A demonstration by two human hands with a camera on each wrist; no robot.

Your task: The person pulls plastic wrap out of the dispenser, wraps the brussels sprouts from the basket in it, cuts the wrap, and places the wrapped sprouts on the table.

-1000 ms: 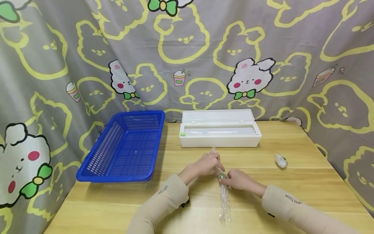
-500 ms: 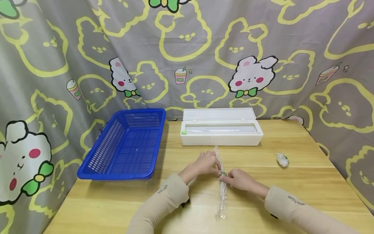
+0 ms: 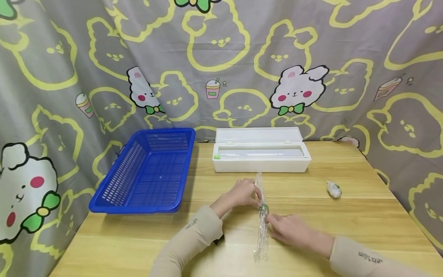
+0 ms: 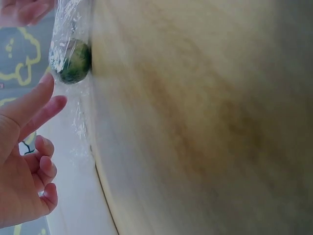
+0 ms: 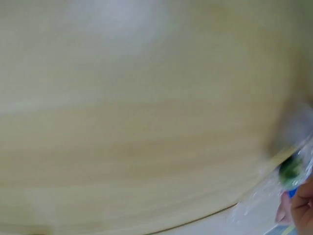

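A small round green fruit (image 3: pixel 264 208) lies in a long gathered strip of clear plastic film (image 3: pixel 262 238) on the wooden table. In the left wrist view the fruit (image 4: pixel 73 63) is dark green with a paler patch, and film covers it. My left hand (image 3: pixel 242 193) is at the fruit's far left side. Its thumb and index finger are apart, close to the film, and the other fingers bend loosely. My right hand (image 3: pixel 294 232) is just right of the near part of the film, fingers relaxed. The right wrist view catches the fruit (image 5: pixel 291 170) only at its edge.
Behind the hands stands a white film dispenser box (image 3: pixel 262 165), its lid (image 3: pixel 258 135) raised. A blue plastic basket (image 3: pixel 162 192) is on the left. To the right lies another film-wrapped item (image 3: pixel 333 189), whitish with green. A patterned curtain (image 3: pixel 238 57) hangs behind the table.
My right hand has drawn back from the fruit, toward me and to the right, so more of the fruit shows. The left hand stays near it. The film strip has straightened and shifted slightly left.
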